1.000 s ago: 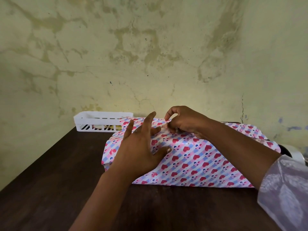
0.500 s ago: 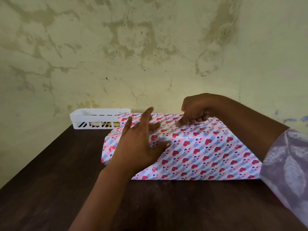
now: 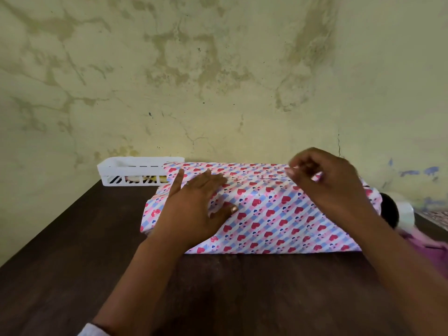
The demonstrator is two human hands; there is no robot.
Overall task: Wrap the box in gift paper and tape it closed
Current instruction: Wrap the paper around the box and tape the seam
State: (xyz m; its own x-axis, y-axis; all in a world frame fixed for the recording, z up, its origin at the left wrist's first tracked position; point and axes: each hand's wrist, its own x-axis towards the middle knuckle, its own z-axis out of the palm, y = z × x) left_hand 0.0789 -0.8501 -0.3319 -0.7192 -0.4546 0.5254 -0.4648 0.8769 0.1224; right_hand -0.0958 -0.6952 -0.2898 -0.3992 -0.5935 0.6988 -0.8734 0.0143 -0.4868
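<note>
Dark table [image 3: 72, 275], left hand [image 3: 194, 209] flat on wrapped box [image 3: 278, 214], right hand [image 3: 332, 185] blurred, fingers' state unclear.

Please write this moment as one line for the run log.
left hand: flat on wrapped box | right hand: blurred above it, grip unclear

A dark brown wooden worktop [image 3: 72, 275] fills the lower half of the view. At about ten o'clock, at its far edge against the wall, stands a white slotted plastic basket [image 3: 135, 172] with something pale and yellow inside, too small to make out. The wall [image 3: 218, 81] behind is pale yellow-green, stained and cracked, with blue marks at three o'clock. Low at three o'clock lies a bit of purple cloth [image 3: 431, 248].
</note>
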